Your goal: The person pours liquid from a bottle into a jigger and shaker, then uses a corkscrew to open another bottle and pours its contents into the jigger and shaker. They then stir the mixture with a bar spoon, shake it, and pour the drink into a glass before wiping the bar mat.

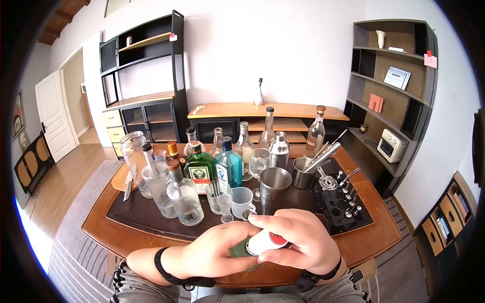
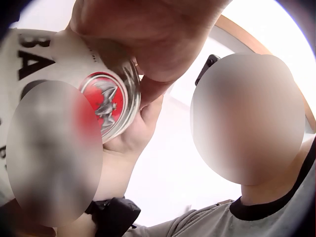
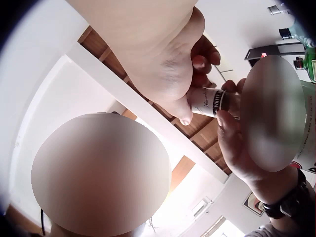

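Both hands are on one rum bottle (image 1: pixel 258 243), held tilted at the near edge of the table. My left hand (image 1: pixel 214 248) grips it below the cap, thumb and fingers round the neck. The fingers and thumb of my right hand (image 1: pixel 305 238) pinch the white cap (image 3: pixel 203 101), which has a red top. In the left wrist view, a red bat emblem (image 2: pixel 104 104) and large black letters show on the bottle; most of its body is hidden in the head view. Just beyond the hands stand a plastic measuring cup (image 1: pixel 243 203) and a metal shaker tin (image 1: pixel 275 186).
Several bottles, among them a green one (image 1: pixel 200 169) and a blue one (image 1: pixel 229 166), crowd the brown table (image 1: pixel 101 227). A stemmed glass (image 1: pixel 259 164) stands behind the tin. At right are a metal cup of bar tools (image 1: pixel 303 177) and a black mat with pourers (image 1: pixel 336 202).
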### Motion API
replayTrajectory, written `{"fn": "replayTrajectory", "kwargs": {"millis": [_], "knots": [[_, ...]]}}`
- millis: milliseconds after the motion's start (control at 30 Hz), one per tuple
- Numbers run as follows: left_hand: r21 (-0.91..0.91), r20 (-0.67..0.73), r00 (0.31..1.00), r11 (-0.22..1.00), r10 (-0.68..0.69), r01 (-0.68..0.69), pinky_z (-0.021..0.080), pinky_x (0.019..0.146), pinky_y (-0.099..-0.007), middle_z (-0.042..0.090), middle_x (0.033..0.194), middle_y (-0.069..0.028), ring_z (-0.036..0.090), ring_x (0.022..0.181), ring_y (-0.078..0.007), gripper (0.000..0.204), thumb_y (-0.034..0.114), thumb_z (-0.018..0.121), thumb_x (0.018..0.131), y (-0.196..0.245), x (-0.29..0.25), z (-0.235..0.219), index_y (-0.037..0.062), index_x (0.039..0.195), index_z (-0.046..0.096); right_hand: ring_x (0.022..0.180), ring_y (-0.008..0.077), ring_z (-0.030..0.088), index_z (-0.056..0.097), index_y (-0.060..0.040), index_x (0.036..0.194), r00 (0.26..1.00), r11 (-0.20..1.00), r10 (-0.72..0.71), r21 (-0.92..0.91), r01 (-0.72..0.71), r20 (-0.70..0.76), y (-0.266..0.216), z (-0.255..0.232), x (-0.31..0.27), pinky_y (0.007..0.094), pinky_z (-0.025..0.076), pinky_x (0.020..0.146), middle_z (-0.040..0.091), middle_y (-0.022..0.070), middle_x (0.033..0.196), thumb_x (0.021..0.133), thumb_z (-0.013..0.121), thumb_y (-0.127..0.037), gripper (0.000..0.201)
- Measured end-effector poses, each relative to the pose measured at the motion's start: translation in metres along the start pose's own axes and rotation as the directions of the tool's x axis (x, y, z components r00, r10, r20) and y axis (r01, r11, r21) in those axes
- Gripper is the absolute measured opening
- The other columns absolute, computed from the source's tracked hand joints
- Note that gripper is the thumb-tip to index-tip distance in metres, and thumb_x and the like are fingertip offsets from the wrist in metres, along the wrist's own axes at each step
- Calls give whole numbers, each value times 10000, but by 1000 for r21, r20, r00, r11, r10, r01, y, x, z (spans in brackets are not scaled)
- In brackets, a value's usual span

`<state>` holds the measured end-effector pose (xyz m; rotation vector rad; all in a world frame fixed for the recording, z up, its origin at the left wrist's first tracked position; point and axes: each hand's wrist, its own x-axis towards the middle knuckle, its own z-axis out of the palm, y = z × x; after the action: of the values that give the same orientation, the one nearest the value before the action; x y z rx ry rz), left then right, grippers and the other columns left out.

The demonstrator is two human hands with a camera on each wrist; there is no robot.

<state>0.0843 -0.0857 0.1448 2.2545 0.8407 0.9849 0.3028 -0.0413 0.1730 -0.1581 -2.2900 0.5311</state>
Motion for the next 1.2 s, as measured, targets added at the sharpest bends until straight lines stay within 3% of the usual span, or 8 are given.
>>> {"fn": "replayTrajectory", "kwargs": {"millis": [400,500,633,767,867,967,1067,1200], "knots": [[-451,-266,935,888,-232,92,505,833,-374,648,905,-74,644,963,-231,237,-39,720,814,17,-57,-25,35,958,546,632,212,521,567,-5,1284,990,997,-24,69,34,-138,-1,-11,-13,315,413,568,549,76,741,814,752,-247,560],[-430,-537,803,903,-260,5,508,771,-374,619,768,-71,641,865,-218,198,66,709,846,23,-72,-36,46,904,522,617,212,514,585,-3,1257,985,1000,-25,10,28,-171,-6,-9,-10,313,399,552,545,79,732,804,755,-215,528],[-7,-895,426,952,131,-306,448,802,-348,512,681,-20,545,726,-173,193,223,612,918,53,-100,-92,72,928,493,596,191,500,614,6,1212,969,999,43,40,-35,-244,-9,-21,-24,284,391,545,555,65,728,774,755,-163,490],[304,-842,302,856,447,-418,406,990,-355,569,838,-76,582,1040,-231,127,175,492,995,103,-169,-175,57,1012,536,621,141,517,652,33,1137,870,996,22,81,20,-492,0,-18,-33,247,387,548,590,68,743,778,754,-248,468],[807,-566,295,590,770,9,479,983,-417,635,989,-122,638,1034,-255,193,119,559,960,120,-183,-226,14,1118,593,639,121,523,647,65,1116,833,992,51,123,20,-551,7,-19,-35,233,381,558,608,73,770,794,747,-312,505],[831,-163,522,-168,837,530,505,993,-383,659,1027,-118,671,1021,-264,317,1,600,908,120,-128,-244,34,1223,599,631,111,519,642,72,1111,820,994,57,106,5,-570,13,-20,-33,224,382,558,602,63,746,808,742,-311,499],[825,-540,272,565,796,-18,506,942,-380,659,868,-82,678,862,-212,188,100,668,918,95,-66,-281,9,1082,663,624,111,522,636,80,1115,822,995,58,97,-4,-566,15,-21,-33,222,386,555,589,62,714,820,735,-306,496],[566,-798,188,819,573,-93,506,824,-313,609,754,-47,638,796,-156,123,139,689,905,68,-20,-299,48,869,615,621,112,528,634,84,1114,826,996,66,83,-23,-560,17,-22,-31,223,398,565,588,69,711,826,729,-286,479]]}}
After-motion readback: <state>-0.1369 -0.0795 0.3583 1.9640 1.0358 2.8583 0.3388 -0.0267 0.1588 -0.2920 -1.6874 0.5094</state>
